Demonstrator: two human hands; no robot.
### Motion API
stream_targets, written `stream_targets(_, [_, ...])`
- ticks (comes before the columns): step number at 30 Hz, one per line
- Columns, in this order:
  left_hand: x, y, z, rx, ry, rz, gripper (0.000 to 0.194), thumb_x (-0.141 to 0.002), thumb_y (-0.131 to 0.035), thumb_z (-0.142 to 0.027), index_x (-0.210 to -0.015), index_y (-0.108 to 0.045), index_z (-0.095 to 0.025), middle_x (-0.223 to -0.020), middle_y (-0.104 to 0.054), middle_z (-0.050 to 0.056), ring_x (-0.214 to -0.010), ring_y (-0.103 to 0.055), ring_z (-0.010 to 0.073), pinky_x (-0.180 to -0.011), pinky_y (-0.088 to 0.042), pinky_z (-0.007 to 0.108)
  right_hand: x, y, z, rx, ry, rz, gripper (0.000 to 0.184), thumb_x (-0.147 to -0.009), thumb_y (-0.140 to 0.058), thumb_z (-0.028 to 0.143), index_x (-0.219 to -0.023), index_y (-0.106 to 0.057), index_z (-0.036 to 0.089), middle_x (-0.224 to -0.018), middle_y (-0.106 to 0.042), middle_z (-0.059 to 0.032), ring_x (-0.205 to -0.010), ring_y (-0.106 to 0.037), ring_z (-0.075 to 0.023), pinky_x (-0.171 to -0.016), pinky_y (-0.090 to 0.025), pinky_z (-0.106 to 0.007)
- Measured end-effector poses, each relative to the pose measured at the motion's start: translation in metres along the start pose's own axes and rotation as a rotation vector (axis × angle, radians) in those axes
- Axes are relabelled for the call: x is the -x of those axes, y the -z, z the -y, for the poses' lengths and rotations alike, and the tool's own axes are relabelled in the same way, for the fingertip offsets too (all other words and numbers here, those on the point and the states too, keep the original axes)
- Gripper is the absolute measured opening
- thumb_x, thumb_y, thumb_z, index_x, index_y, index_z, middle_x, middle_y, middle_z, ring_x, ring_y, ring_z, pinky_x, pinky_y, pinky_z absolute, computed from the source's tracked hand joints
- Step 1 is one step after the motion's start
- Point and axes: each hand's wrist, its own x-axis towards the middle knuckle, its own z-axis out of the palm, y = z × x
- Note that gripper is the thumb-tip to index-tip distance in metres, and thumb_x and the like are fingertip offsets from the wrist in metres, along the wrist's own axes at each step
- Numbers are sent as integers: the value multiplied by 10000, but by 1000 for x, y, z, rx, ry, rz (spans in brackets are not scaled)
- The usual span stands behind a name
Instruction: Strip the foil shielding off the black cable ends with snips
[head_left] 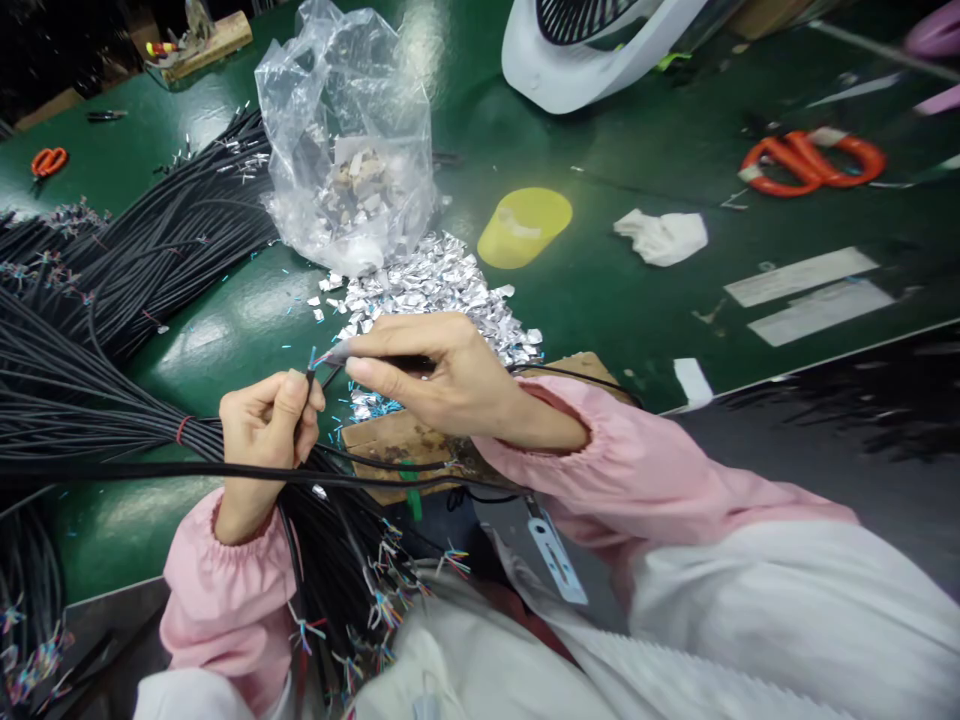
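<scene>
Left hand (259, 425) is pinching a black cable (310, 378) upright over the table (469, 130), seemingly to steady its tip. Right hand (450, 375) is holding thumb and forefinger almost together at the thin wires (313, 356); whether gripping, cannot tell. Beyond, foil scraps (431, 285) are lying heaped close by, probably to save reaching; plastic bag (405, 110) is standing behind them.

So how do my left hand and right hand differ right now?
Your left hand is curled closed around a black cable, while your right hand stretches its thumb and index finger to the thin wires at that cable's end. The right hand's index finger has a grey covering at its end; the left hand's visible fingers look bare. Both come out of gathered pink sleeves.
</scene>
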Motion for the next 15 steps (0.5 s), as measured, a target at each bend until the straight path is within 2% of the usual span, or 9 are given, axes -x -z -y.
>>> stream_targets(2, [0,-1,0,10,-25,-33,355,-794,-601,-425,-581,-587,-141,-433,-459,-37,-283,-336,25,-267,-216,169,-1,1,1,-37,-51,-23,185,-825,-573,260,-814,-688,116,-649,-601,-11,-549,-467,-72,-519,-371,-207])
stream_targets(5, [2,-6,1,-113,-176,-140,213,-760,-659,-301,-620,-631,-143,-482,-513,-31,-341,-399,35,-312,-279,165,-4,2,2,-60,-120,-21,249,-793,-615,358,-747,-625,114,-621,-540,16,-518,-405,-56,-493,-336,-198])
stream_targets(7, [4,-10,4,-255,-280,-174,111,-734,-678,-219,-650,-654,-150,-513,-537,-30,-401,-445,46,-372,-336,169,-5,1,0,-30,-82,29,325,-788,-613,421,-651,-569,130,-563,-464,42,-500,-355,-51,-487,-307,-198])
stream_targets(10, [7,-13,9,-424,-399,-200,18,-708,-696,-178,-702,-682,-168,-573,-590,-21,-468,-495,60,-444,-389,180,-5,0,-3,47,39,69,413,-849,-542,409,-538,-487,143,-517,-383,50,-503,-332,-57,-509,-289,-211])
stream_targets(13, [5,-11,12,-450,-387,-197,32,-722,-686,-195,-742,-695,-171,-604,-613,-11,-479,-529,68,-446,-407,180,-4,1,-5,150,114,13,387,-882,-502,345,-553,-500,140,-547,-405,30,-534,-352,-70,-514,-275,-226])
stream_targets(15, [2,-8,10,-383,-317,-112,55,-751,-657,-204,-745,-692,-162,-580,-592,-14,-428,-503,55,-398,-377,168,-5,2,-4,132,127,12,364,-880,-500,346,-578,-518,142,-573,-437,18,-551,-369,-77,-512,-276,-230])
